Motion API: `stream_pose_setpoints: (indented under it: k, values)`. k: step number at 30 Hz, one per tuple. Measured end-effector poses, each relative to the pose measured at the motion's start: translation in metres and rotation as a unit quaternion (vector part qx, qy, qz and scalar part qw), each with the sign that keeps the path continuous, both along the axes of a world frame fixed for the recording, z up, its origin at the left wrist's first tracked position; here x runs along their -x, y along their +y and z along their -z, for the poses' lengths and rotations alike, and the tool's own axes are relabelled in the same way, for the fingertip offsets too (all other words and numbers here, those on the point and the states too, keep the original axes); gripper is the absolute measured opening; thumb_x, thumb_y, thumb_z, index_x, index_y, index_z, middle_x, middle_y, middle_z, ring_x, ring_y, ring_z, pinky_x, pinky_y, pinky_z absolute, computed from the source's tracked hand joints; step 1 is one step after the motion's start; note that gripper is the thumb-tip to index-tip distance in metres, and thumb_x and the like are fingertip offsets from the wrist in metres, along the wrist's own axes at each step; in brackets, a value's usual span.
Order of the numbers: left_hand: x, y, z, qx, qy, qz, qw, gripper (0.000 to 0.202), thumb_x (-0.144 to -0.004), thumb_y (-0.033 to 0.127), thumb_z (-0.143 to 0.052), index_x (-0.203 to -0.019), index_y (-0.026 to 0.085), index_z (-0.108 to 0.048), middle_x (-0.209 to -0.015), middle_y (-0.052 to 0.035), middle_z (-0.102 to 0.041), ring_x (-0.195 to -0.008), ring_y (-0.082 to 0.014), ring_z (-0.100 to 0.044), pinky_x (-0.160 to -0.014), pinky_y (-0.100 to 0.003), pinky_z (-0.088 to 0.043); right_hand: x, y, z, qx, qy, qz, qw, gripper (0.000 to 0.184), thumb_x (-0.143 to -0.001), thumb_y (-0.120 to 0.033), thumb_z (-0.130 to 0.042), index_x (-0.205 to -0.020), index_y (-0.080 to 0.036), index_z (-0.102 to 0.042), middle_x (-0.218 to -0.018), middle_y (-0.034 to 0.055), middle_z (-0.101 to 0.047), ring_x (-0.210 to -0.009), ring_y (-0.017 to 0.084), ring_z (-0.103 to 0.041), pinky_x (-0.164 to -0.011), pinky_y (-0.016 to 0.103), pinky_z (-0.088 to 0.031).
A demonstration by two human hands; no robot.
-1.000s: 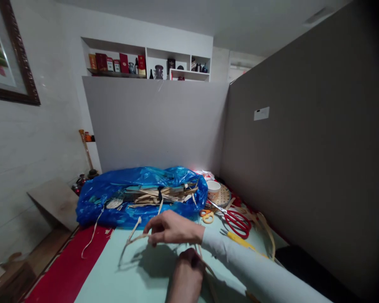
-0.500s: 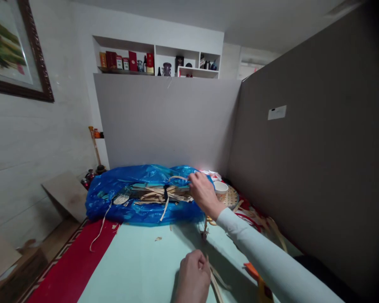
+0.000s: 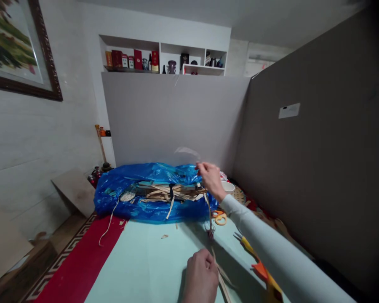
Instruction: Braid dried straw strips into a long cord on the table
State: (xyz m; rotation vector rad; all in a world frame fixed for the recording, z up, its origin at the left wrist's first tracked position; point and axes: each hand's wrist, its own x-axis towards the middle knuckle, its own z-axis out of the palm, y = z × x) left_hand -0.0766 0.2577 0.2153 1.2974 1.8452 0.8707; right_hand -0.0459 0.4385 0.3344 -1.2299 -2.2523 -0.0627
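Observation:
My right hand (image 3: 212, 179) is raised beside the blue plastic bag (image 3: 145, 170), with its fingers pinched on one end of a pale strip (image 3: 187, 150). The strip is smeared by motion and arcs leftward above the bag. Low in the view, my left hand (image 3: 201, 273) is closed just over the pale green table surface. Long pale fibre strips (image 3: 223, 287) run along its right side; what its fingertips pinch is hidden. Inside the open bag lies a bundle of dry, flat strips (image 3: 158, 192), bound with a dark tie.
Orange-handled scissors (image 3: 220, 219) lie past my right forearm. Nearer are a yellow-handled pointed tool (image 3: 244, 243) and an orange piece (image 3: 259, 271). A white cup (image 3: 228, 187) and a woven tray (image 3: 239, 194) stand behind. Grey partitions (image 3: 177, 118) enclose the back and right.
My right hand has risen and moved slightly right, swinging the pale strip up above the bag. My left hand stays low and closed. The view has shifted slightly.

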Motion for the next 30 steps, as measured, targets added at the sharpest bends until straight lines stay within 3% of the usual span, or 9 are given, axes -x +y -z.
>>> stream_pose_setpoints:
  k: [5, 8, 10, 13, 15, 19, 25, 30]
  values:
    - [-0.001, 0.0, -0.001, 0.0, 0.002, -0.016, 1.0, 0.025, -0.076, 0.01, -0.049, -0.057, 0.025, -0.04, -0.058, -0.0001, -0.052, -0.063, -0.02, -0.052, -0.058, -0.028, -0.031, -0.042, 0.039, -0.016, 0.053, -0.018, 0.072, 0.996, 0.032, -0.094, -0.026, -0.046, -0.086, -0.003, -0.068, -0.071, 0.0155, -0.068, -0.064, 0.019, -0.063, -0.061, 0.026, -0.041]
    - [-0.001, 0.001, -0.001, 0.0, -0.003, -0.01, 1.0, 0.027, -0.074, 0.009, -0.05, -0.056, 0.025, -0.039, -0.056, 0.0011, -0.051, -0.061, -0.019, -0.051, -0.057, -0.027, -0.031, -0.038, 0.031, -0.012, 0.004, -0.024, 0.067, 0.997, 0.03, -0.094, -0.021, -0.045, -0.107, 0.001, -0.062, -0.098, 0.0247, -0.065, -0.084, 0.025, -0.063, -0.072, 0.031, -0.042]
    - [-0.001, 0.003, 0.001, -0.003, -0.005, -0.005, 1.0, 0.028, -0.073, 0.009, -0.051, -0.055, 0.025, -0.038, -0.054, 0.0024, -0.049, -0.059, -0.0182, -0.051, -0.056, -0.027, -0.032, -0.021, 0.015, -0.001, -0.041, -0.037, 0.022, 0.998, 0.032, -0.096, -0.015, -0.036, -0.118, -0.006, -0.057, -0.118, 0.0233, -0.058, -0.101, 0.024, -0.058, -0.082, 0.032, -0.04]
    - [0.0, 0.006, 0.008, -0.006, 0.002, -0.002, 1.0, 0.027, -0.073, 0.008, -0.052, -0.056, 0.026, -0.039, -0.052, 0.0033, -0.047, -0.058, -0.0186, -0.052, -0.056, -0.027, -0.032, 0.016, -0.008, 0.027, -0.056, -0.1, -0.09, 0.989, 0.021, -0.092, -0.016, -0.046, -0.099, -0.018, -0.066, -0.105, 0.0105, -0.065, -0.093, 0.019, -0.059, -0.079, 0.027, -0.039]
    - [0.001, 0.009, 0.017, -0.013, 0.011, -0.004, 1.0, 0.027, -0.072, 0.007, -0.05, -0.057, 0.026, -0.039, -0.052, 0.0031, -0.047, -0.059, -0.0192, -0.052, -0.056, -0.027, -0.033, 0.038, -0.015, 0.048, -0.056, -0.135, -0.123, 0.982, 0.016, -0.089, -0.017, -0.051, -0.085, -0.017, -0.067, -0.091, 0.0099, -0.067, -0.091, 0.022, -0.059, -0.077, 0.029, -0.04]
    - [0.001, 0.015, 0.035, -0.033, 0.028, -0.007, 0.999, 0.029, -0.071, 0.006, -0.048, -0.056, 0.027, -0.034, -0.051, 0.0027, -0.046, -0.06, -0.0199, -0.051, -0.056, -0.028, -0.031, 0.057, -0.014, 0.079, -0.064, -0.161, -0.126, 0.977, 0.016, -0.089, -0.012, -0.049, -0.093, -0.011, -0.065, -0.091, 0.0155, -0.067, -0.095, 0.026, -0.057, -0.08, 0.035, -0.039]
    - [0.0, 0.015, 0.039, -0.041, 0.034, -0.014, 0.998, 0.029, -0.069, 0.005, -0.048, -0.055, 0.026, -0.033, -0.051, 0.0042, -0.039, -0.056, -0.018, -0.045, -0.055, -0.029, -0.026, 0.059, -0.015, 0.092, -0.084, -0.168, -0.183, 0.965, 0.029, -0.096, -0.012, -0.036, -0.118, -0.014, -0.056, -0.11, 0.0164, -0.061, -0.109, 0.026, -0.048, -0.09, 0.041, -0.035]
    - [-0.001, 0.012, 0.029, -0.029, 0.031, -0.013, 0.999, 0.03, -0.07, 0.005, -0.048, -0.055, 0.026, -0.032, -0.053, 0.0041, -0.039, -0.057, -0.0178, -0.045, -0.055, -0.029, -0.026, 0.057, -0.007, 0.096, -0.041, -0.151, -0.227, 0.961, 0.02, -0.093, -0.012, -0.046, -0.093, -0.013, -0.066, -0.103, 0.0149, -0.064, -0.104, 0.024, -0.052, -0.09, 0.037, -0.036]
